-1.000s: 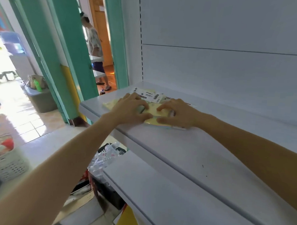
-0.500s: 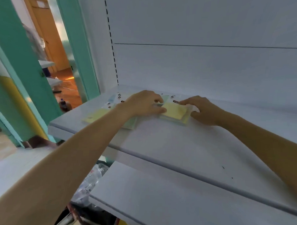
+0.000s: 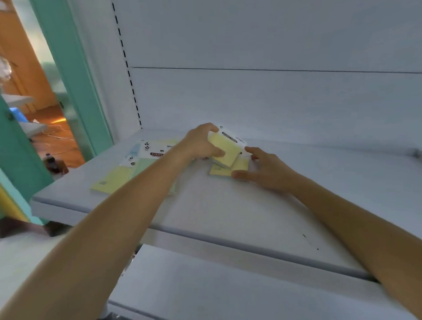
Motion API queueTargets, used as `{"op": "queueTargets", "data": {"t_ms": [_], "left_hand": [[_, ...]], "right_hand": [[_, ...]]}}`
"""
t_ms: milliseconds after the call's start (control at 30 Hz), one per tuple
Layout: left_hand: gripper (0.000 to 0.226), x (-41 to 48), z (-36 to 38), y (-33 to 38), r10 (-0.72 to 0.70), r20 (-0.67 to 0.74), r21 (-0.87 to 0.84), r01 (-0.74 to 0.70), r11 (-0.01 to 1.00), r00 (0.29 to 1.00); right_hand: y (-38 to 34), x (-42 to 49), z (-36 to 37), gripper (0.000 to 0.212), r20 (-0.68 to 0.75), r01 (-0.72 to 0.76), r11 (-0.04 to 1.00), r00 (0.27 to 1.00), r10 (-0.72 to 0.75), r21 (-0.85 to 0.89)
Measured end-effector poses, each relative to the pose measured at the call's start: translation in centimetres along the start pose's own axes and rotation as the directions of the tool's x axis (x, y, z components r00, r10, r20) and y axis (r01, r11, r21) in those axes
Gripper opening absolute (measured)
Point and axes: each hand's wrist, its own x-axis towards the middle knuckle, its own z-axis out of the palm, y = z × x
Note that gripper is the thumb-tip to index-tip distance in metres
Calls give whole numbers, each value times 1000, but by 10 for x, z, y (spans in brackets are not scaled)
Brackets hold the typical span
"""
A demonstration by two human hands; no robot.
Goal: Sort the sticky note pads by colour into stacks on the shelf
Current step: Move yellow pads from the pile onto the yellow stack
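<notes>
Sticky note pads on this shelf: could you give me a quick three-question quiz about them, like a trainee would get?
1. True or false: the left hand grips a yellow pad, tilted above the shelf.
2. What does the right hand touch? A) the yellow stack B) the green pad C) the door frame
3. Fill in: the front-left pad is coloured ____.
Key: 1 true; 2 A; 3 yellow.

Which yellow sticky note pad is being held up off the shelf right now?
The tilted pad gripped by the left hand; the other yellow pads lie flat on the shelf.
</notes>
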Motion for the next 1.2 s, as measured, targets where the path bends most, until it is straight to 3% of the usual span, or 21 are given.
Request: {"op": "queueTargets", "data": {"t_ms": [67,200,300,367,567,733,900,1033,1200], "left_hand": [[62,6,-8,-3,8,-74,-25,-10,1000,997],[54,14,-17,-13,-50,-173,-254,5,967,984],[54,18,-19,-19,-112,-230,-302,38,953,967],[54,18,-21,-22,-144,-255,-320,57,946,956],[56,7,-37,-20,-150,-287,-378,32,925,946],[55,-8,-42,-16,-126,-312,-423,-19,906,942],[51,-19,-27,-7,-80,-322,-488,-93,868,943],[46,-25,8,14,-30,-242,-555,-113,824,970],[46,-38,64,57,64,-138,-601,-135,788,988]], "right_hand": [[-1,4,3,79,28,38,998,999,-40,57],[-3,2,1,72,24,118,972,992,-126,205],[-6,4,2,66,41,127,987,990,-132,103],[-9,6,4,63,85,63,990,994,-74,127],[-19,5,3,78,89,64,985,993,-79,158],[-24,-5,-3,72,-11,82,987,997,-81,141],[-8,-39,-18,59,-214,15,997,977,2,78],[17,-79,-36,56,-366,-77,992,924,109,102],[57,-128,-64,59,-454,-181,968,857,243,175]]}}
